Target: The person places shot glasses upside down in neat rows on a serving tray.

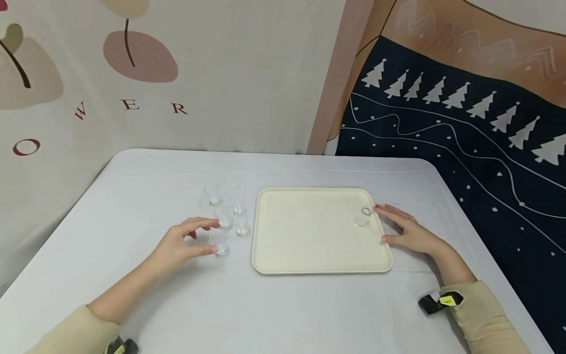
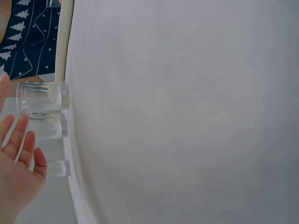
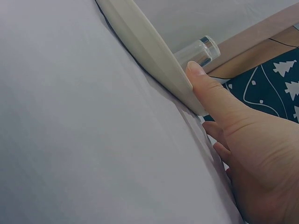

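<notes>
My left hand (image 1: 183, 241) reaches around a small clear shot glass (image 1: 219, 246) on the table, thumb tip at its near side and fingers spread beyond it. Several more upright shot glasses, one of them close past my fingertips (image 1: 215, 223), stand in a loose group left of the cream tray (image 1: 318, 231). In the left wrist view the fingers of the left hand (image 2: 21, 172) are loosely bent beside the glasses. On the tray's right side one shot glass (image 1: 361, 218) stands upside down, thick base up. My right hand (image 1: 411, 233) rests at the tray's right edge, thumb and fingertips at the rim.
A white cloth covers the table (image 1: 309, 309). Behind it hangs a pale curtain (image 1: 247, 88) with printed letters, and at the right a dark cloth (image 1: 424, 132) with white trees.
</notes>
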Demonstrator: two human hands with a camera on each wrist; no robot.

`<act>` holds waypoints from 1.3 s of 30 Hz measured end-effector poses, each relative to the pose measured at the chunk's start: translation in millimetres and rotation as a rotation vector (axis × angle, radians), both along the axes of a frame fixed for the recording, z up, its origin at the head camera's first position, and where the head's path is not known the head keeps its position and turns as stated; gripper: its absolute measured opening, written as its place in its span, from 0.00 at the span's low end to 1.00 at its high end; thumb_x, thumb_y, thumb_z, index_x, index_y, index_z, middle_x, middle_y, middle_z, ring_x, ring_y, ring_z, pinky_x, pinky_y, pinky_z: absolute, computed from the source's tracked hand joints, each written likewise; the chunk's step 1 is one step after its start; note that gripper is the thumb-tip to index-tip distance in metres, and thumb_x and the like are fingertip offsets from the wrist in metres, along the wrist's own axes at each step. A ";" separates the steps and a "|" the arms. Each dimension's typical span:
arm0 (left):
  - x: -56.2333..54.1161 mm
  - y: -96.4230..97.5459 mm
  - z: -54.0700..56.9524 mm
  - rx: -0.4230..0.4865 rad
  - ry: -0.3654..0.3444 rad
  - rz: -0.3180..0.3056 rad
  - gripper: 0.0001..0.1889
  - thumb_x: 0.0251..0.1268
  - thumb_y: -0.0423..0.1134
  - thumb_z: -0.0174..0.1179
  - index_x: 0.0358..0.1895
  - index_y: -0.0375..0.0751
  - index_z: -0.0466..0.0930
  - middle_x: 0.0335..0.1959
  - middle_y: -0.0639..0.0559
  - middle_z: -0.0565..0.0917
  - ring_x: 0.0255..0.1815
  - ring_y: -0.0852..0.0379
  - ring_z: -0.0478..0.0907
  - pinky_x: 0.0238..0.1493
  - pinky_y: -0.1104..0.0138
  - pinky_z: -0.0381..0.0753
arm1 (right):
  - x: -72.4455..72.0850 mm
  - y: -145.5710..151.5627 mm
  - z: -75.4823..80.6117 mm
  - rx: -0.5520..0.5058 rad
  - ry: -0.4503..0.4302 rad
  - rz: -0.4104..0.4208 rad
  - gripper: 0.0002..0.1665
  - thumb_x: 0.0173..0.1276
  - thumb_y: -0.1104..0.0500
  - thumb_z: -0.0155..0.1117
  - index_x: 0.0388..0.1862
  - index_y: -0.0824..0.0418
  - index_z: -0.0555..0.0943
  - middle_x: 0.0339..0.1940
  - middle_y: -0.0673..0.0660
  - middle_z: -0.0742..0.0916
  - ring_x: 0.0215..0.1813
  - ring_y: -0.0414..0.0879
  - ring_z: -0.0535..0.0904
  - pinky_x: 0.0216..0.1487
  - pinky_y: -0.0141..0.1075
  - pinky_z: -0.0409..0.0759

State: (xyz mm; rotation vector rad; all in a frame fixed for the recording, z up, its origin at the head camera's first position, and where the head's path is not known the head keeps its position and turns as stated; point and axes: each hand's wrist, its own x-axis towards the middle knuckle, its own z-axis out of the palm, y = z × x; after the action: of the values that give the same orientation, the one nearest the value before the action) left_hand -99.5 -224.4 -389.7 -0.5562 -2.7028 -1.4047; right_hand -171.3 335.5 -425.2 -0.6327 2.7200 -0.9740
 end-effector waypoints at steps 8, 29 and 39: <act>-3.2 -4.9 -8.9 -0.008 -0.043 -0.034 0.28 0.47 0.39 0.75 0.55 0.39 0.80 0.50 0.52 0.82 0.46 0.52 0.73 0.44 0.68 0.69 | -0.7 -1.0 1.0 0.009 -0.002 -0.001 0.48 0.58 0.50 0.72 0.74 0.55 0.61 0.74 0.66 0.60 0.73 0.69 0.44 0.62 0.70 0.36; -3.5 -1.6 -32.0 -0.044 -0.129 0.018 0.24 0.45 0.42 0.76 0.49 0.39 0.84 0.47 0.51 0.81 0.52 0.53 0.74 0.53 0.73 0.68 | -0.3 0.3 -0.9 0.013 0.000 -0.009 0.48 0.58 0.49 0.72 0.74 0.56 0.62 0.74 0.67 0.60 0.73 0.69 0.44 0.61 0.71 0.37; -4.0 0.9 -36.7 -0.046 -0.084 0.021 0.21 0.44 0.43 0.76 0.44 0.41 0.86 0.46 0.53 0.82 0.50 0.56 0.75 0.52 0.75 0.69 | 0.3 0.7 -1.1 0.015 0.009 -0.007 0.47 0.58 0.49 0.72 0.74 0.55 0.62 0.74 0.67 0.60 0.73 0.70 0.44 0.60 0.72 0.39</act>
State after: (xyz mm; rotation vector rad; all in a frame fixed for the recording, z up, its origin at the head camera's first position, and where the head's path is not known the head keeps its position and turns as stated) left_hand -103.5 -223.5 -426.4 -0.4813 -2.8043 -1.3948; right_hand -171.1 336.2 -426.3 -0.6266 2.7368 -0.9542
